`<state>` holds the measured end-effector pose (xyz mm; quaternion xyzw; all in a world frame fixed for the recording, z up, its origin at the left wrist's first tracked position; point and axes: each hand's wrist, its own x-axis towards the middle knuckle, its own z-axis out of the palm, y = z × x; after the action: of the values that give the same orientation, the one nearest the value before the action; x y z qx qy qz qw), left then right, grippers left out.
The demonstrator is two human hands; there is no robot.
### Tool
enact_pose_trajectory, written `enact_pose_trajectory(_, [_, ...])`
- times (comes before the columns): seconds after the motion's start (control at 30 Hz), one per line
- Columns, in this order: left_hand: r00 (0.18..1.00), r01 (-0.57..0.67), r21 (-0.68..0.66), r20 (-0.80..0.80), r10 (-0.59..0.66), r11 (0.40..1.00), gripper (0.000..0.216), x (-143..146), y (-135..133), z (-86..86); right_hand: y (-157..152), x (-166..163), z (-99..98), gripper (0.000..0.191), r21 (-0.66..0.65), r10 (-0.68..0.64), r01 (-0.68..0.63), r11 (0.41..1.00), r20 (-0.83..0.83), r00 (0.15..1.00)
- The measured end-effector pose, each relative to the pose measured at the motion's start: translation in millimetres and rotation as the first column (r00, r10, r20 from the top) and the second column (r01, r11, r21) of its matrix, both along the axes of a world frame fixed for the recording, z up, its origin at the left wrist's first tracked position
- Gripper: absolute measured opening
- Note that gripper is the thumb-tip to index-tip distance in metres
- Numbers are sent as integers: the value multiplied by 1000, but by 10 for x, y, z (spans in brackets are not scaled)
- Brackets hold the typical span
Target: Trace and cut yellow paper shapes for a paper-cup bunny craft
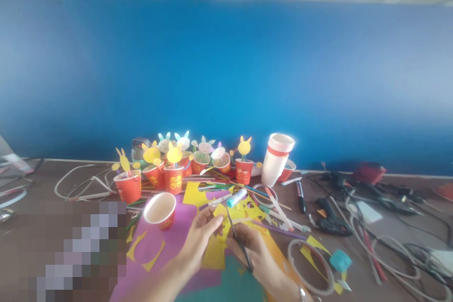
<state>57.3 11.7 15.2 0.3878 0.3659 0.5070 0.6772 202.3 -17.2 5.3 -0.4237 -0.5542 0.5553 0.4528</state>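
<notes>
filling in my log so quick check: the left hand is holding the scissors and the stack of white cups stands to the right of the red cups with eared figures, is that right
Not quite: the head view shows the scissors in the right hand, not the left. The stack of white cups does stand to the right of the red cups with eared figures.

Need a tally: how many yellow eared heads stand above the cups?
4: leftmost head, second head right of it, third head beside that, and right-hand head nearest the tall cup stack. Others may be hidden.
</notes>
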Motion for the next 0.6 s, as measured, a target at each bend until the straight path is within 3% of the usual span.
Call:
enact_pose_trajectory(0.27, [995, 66, 64, -82, -60, 996, 24, -4, 16, 17, -9, -17, 20, 29, -57, 33, -33, 998, -1, 999])
enact_pose_trajectory(0.6, [996, 77, 21, -47, -76, 997, 24, -6, 13, 24, -12, -8, 35, 23, 48, 10, -11, 999, 17, 1000])
